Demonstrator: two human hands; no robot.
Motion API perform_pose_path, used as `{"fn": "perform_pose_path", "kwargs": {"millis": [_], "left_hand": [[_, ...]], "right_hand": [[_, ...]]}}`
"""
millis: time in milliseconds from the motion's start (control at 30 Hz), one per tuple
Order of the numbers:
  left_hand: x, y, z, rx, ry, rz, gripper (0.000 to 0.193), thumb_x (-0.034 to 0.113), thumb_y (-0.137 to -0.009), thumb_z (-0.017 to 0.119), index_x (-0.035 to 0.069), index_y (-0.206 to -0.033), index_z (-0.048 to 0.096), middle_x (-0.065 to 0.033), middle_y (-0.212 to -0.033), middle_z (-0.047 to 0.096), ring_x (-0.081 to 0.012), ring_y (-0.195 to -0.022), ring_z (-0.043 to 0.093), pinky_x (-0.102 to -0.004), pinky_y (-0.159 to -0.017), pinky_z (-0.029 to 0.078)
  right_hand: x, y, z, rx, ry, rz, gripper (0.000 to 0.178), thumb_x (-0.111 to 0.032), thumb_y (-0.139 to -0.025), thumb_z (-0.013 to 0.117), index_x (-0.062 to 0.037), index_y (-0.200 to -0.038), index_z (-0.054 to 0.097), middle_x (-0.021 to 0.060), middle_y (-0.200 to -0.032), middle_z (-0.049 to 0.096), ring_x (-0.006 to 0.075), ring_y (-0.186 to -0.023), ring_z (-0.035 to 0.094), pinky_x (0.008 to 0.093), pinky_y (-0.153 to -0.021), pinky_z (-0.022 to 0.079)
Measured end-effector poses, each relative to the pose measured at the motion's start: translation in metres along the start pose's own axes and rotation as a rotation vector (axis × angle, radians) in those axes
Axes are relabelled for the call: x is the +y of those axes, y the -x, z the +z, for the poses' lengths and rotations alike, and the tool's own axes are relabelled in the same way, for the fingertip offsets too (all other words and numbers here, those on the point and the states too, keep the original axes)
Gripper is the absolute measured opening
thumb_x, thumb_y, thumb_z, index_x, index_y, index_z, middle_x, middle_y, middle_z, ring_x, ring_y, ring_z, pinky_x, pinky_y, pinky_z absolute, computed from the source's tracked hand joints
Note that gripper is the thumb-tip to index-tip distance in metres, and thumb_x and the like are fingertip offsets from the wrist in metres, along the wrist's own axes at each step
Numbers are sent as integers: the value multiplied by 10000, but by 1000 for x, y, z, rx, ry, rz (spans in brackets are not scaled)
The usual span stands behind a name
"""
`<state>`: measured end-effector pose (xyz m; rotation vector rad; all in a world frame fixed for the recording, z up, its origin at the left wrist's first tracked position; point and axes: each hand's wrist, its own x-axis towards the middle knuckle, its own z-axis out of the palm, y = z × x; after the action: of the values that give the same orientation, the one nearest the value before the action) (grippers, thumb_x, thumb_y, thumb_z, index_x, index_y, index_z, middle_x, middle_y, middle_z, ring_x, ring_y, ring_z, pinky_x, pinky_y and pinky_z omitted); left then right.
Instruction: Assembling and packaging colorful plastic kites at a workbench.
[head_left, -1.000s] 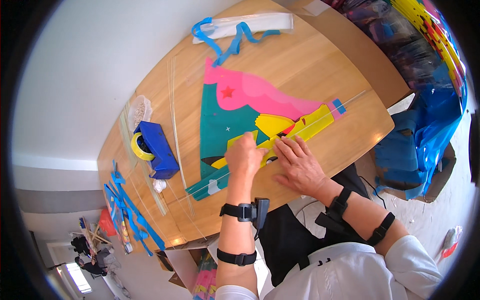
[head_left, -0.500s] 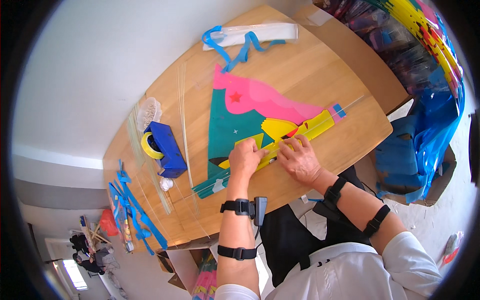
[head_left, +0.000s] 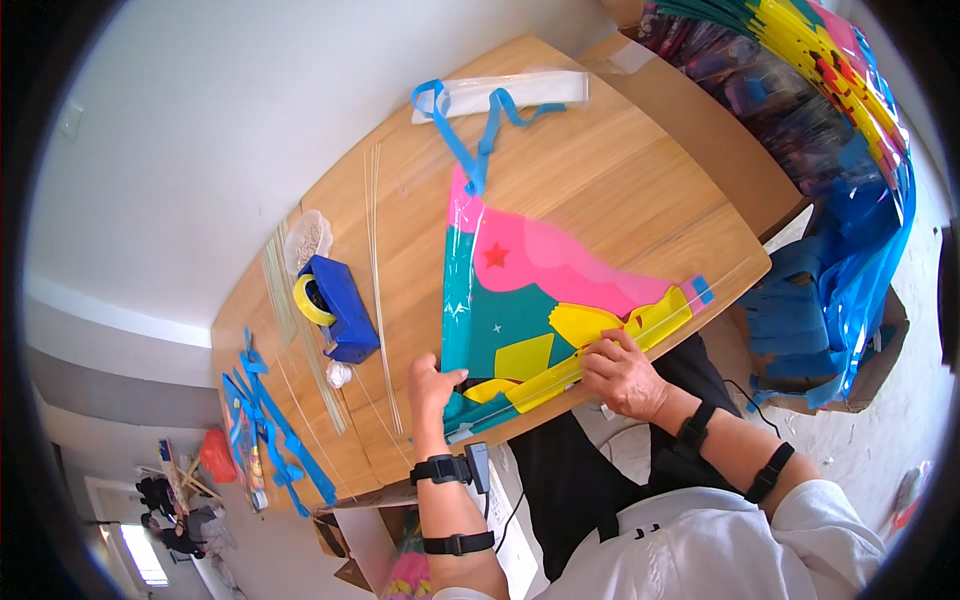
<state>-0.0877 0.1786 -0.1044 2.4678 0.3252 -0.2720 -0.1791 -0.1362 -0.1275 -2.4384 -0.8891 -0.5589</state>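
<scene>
A triangular kite (head_left: 515,262) of thin pink, green and yellow sheet lies on the wooden table in front of me, with a red star on its pink part. Its near edge is rolled over into a yellow and green strip along a thin clear rod (head_left: 660,326). My left hand (head_left: 432,388) is closed at the kite's near left corner, thumb pointing right; the fingertips are partly hidden. Bent fingers of my right hand (head_left: 622,375) grip the yellow strip near its middle. A blue ribbon (head_left: 478,165) reaches the kite's far tip.
Left of the kite are thin rods (head_left: 378,270), a blue tape dispenser (head_left: 345,310), a clear tub (head_left: 308,240) of small pale pieces and blue ribbon strips (head_left: 285,430). A clear packet (head_left: 505,93) lies at the far edge. Right of the table, a box (head_left: 880,370) holds blue plastic.
The kite has shifted nearer and a little right. My left hand has moved left and nearer, from the strip's middle to its left corner. My right hand has moved slightly right and nearer.
</scene>
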Motion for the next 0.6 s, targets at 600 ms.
{"fn": "perform_pose_path", "kwargs": {"millis": [600], "left_hand": [[-20, 61, 18, 270, -795, 905, 518, -2, -824, 590, 91, -1334, 572, -92, -825, 445, -275, -734, 560, -365, -636, 531]], "right_hand": [[14, 4, 10, 47, -244, 125, 171, -124, -719, 689, -44, -822, 578, 94, -970, 575, 292, -979, 550, 409, -911, 431]]}}
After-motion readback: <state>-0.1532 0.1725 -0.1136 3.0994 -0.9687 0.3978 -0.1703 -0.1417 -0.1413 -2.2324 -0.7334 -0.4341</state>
